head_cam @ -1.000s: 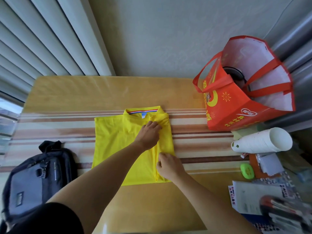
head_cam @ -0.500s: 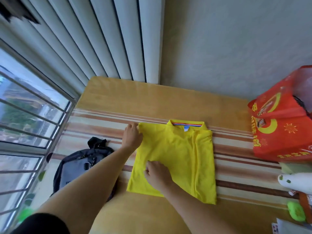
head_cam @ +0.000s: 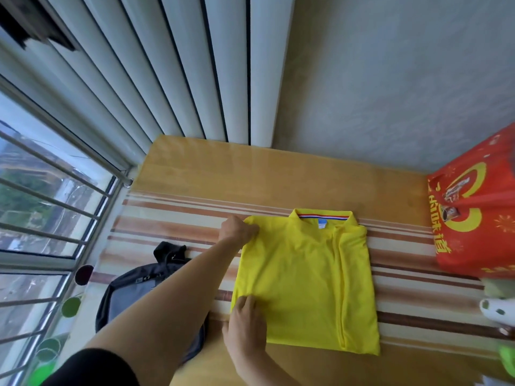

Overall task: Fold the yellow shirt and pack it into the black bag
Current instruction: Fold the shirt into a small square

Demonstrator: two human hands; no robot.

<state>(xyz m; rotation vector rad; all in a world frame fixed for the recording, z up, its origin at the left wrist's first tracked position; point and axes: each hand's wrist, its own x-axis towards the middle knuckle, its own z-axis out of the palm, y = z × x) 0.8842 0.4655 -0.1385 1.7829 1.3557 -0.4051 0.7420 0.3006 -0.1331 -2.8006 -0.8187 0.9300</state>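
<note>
- My left hand [head_cam: 237,229] pinches the yellow shirt [head_cam: 303,282] at its far-left corner
- My right hand [head_cam: 246,327] grips its near-left corner
- Shirt lies partly folded on the table [head_cam: 250,174], black bag [head_cam: 139,285] just left of it

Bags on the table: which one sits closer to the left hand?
The black bag, lying flat on the window side under the left forearm, near the left hand. The red bag stands beyond the yellow shirt, at the far right edge.
</note>
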